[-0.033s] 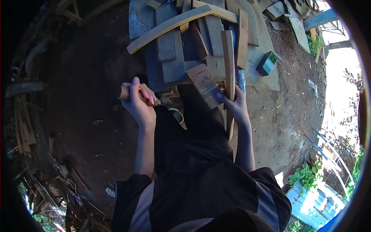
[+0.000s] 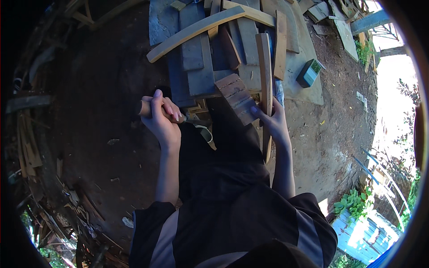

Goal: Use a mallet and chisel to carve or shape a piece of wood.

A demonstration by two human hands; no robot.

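Your left hand (image 2: 161, 118), left of centre in the frame, has its fingers curled firmly round the wooden handle (image 2: 145, 108) of a tool. A dark metal part (image 2: 196, 120) leads off rightward from that handle, too dim to identify.

Your right hand (image 2: 274, 119), right of centre, grips a long, narrow wooden strip (image 2: 264, 67), thumb in front and fingers behind. The strip runs nearly upright in the frame, its upper part reaching over the pile of boards (image 2: 199, 80) at upper centre. Your right thumb also touches the lower right edge of a brown block (image 2: 233, 94) marked with dark lines; you cannot tell from here whether anything supports that block from beneath.

Very little changes from the earlier picture: the strip's upper end sits slightly higher in the frame and your left hand a hair further right, while the block matches its earlier place. The work in hand therefore seems to stand at the same point, with both holds kept. A small box (image 2: 306, 78) rests at upper right, well apart from your hands.
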